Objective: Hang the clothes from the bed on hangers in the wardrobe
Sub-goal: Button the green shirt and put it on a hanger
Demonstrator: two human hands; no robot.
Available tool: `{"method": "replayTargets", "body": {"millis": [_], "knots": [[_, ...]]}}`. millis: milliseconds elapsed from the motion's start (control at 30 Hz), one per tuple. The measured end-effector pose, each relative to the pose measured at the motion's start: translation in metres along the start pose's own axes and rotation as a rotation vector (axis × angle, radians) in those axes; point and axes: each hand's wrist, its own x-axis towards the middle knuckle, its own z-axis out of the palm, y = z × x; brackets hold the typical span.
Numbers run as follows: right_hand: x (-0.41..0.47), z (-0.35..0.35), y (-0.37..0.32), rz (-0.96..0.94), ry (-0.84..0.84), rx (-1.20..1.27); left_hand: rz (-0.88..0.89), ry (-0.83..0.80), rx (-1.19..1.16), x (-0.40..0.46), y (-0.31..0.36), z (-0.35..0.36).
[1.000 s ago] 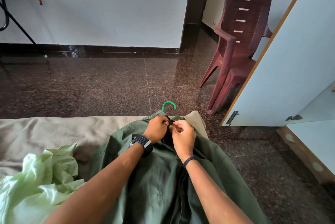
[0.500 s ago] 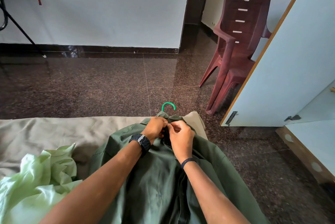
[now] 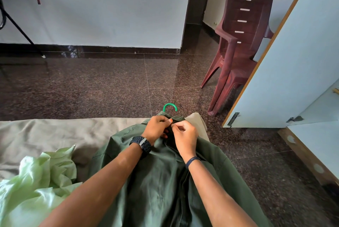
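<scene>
Green curved plastic hanger hook [image 3: 170, 106] pokes from the dark olive cotton shirt [image 3: 161, 180]; just below it, your left hand [image 3: 156, 129] and right hand [image 3: 184, 135] pinch the collar (fasten it squarely).

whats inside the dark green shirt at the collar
A green plastic hanger hook sticks out above the dark green shirt collar; the rest is covered by fabric and both hands, left and right.

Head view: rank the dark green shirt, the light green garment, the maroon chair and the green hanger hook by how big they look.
1. dark green shirt
2. and 3. light green garment and maroon chair: similar areas; the garment is cut by the frame edge and nearer the camera, so unranked.
4. green hanger hook, much the smallest.
</scene>
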Motion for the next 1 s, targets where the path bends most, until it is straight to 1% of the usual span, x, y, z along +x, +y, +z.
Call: {"method": "replayTargets", "body": {"millis": [100, 133, 167, 233, 300, 333, 400, 467, 500, 533, 600, 633, 667, 700, 733, 767, 800, 833, 867, 933, 967, 1000], "knots": [[0.004, 0.0, 0.004, 0.101, -0.017, 0.093, -0.063, 0.091, -0.167, -0.003, -0.002, 0.007], [0.003, 0.0, 0.005, 0.13, -0.038, 0.099, -0.058, 0.147, -0.146, -0.003, -0.004, 0.009], [0.003, 0.0, 0.007, 0.143, -0.064, 0.092, -0.037, 0.212, -0.072, -0.003, -0.006, 0.009], [0.002, -0.002, 0.013, 0.13, -0.154, -0.016, 0.015, 0.299, 0.113, -0.004, -0.011, 0.007], [0.002, -0.009, 0.018, 0.103, -0.248, -0.176, 0.046, 0.271, 0.204, -0.005, -0.014, 0.003], [0.002, -0.011, 0.02, 0.103, -0.256, -0.194, 0.048, 0.239, 0.206, -0.006, -0.015, 0.001], [0.004, -0.017, 0.021, 0.087, -0.212, -0.137, 0.035, 0.211, 0.19, -0.006, -0.015, 0.001], [0.006, -0.019, 0.02, -0.054, -0.128, -0.157, 0.035, 0.21, 0.224, -0.005, -0.013, 0.001], [0.006, -0.021, 0.017, -0.142, -0.076, -0.196, 0.065, 0.209, 0.281, -0.004, -0.013, 0.002], [0.007, -0.023, 0.015, -0.227, -0.017, -0.236, 0.156, 0.224, 0.396, -0.003, -0.013, 0.001], [0.013, -0.029, 0.012, -0.384, 0.034, -0.323, 0.46, 0.335, 0.774, 0.001, -0.018, -0.001], [0.02, -0.032, 0.012, -0.444, 0.003, -0.392, 0.584, 0.432, 0.934, 0.002, -0.021, -0.004], [0.027, -0.035, 0.015, -0.485, -0.063, -0.472, 0.642, 0.506, 1.022, 0.003, -0.022, -0.008], [0.032, -0.038, 0.017, -0.513, -0.14, -0.554, 0.639, 0.509, 1.076, 0.002, -0.02, -0.012], [0.037, -0.041, 0.02, -0.549, -0.199, -0.616, 0.612, 0.454, 1.117, 0.002, -0.021, -0.016], [0.04, -0.043, 0.023, -0.596, -0.221, -0.673, 0.574, 0.361, 1.148, 0.002, -0.021, -0.021], [0.043, -0.046, 0.027, -0.649, -0.214, -0.731, 0.574, 0.287, 1.171, 0.001, -0.021, -0.026], [0.044, -0.048, 0.031, -0.689, -0.194, -0.806, 0.629, 0.257, 1.2, 0.001, -0.024, -0.031], [0.045, -0.049, 0.037, -0.753, -0.192, -0.889, 0.734, 0.257, 1.232, 0.0, -0.029, -0.036], [0.045, -0.052, 0.047, -0.898, -0.231, -1.031, 0.898, 0.253, 1.308, -0.003, -0.038, -0.046], [0.043, -0.054, 0.049, -0.94, -0.252, -1.047, 0.946, 0.249, 1.345, -0.004, -0.042, -0.049], [0.042, -0.055, 0.052, -0.97, -0.27, -1.026, 0.962, 0.204, 1.381, -0.006, -0.047, -0.051]]}}
